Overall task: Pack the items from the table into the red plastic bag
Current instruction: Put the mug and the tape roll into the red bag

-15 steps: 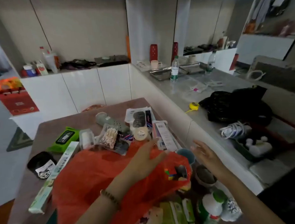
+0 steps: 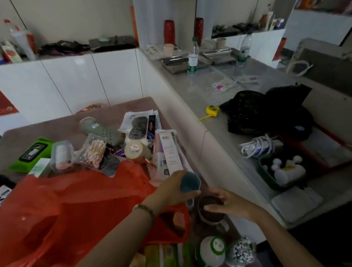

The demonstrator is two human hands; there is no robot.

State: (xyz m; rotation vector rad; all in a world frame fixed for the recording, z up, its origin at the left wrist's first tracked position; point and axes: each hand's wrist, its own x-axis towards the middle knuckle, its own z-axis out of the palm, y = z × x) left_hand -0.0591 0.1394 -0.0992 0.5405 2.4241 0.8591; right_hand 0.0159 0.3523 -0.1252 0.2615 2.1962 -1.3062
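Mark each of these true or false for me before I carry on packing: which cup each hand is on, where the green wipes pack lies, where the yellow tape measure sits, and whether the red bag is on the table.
1. The left hand grips the blue cup. True.
2. The right hand rests on the yellow tape measure. False: it is on the brown cup; the tape measure lies apart on the grey counter.
3. The green wipes pack lies on the table's left side. True.
4. The red plastic bag hangs from a cabinet. False: it lies spread on the table.
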